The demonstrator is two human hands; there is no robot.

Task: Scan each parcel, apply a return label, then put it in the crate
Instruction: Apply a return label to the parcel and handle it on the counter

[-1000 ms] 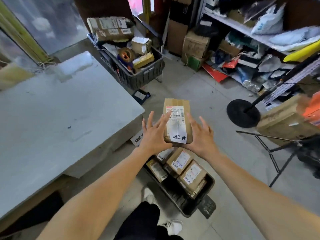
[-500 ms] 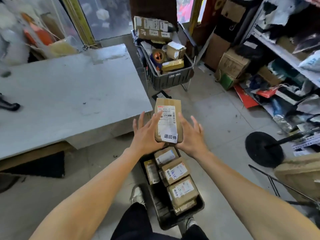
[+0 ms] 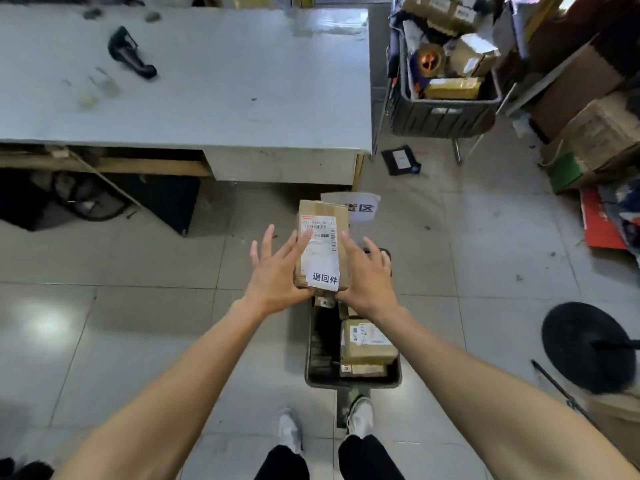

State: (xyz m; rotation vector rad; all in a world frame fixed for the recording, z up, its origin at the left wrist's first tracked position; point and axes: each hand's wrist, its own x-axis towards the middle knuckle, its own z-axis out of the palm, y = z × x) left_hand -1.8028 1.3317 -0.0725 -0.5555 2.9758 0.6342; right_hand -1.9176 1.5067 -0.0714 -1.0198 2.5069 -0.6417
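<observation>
A brown cardboard parcel with a shipping label and a white return label is held upright between both my hands. My left hand presses its left side and my right hand its right side; the fingers are spread and straight, the thumbs lie on its front. The parcel hangs over the far end of a black crate on the floor. Several labelled parcels lie in the crate.
A grey table stands ahead to the left with a black scanner on it. A wheeled cart full of parcels stands at the back right. Cardboard boxes line the right side. A black round stand base sits on the right floor.
The view has swung left and down, so the table now fills the top. The parcel stays between both hands and now sits over the crate's far end.
</observation>
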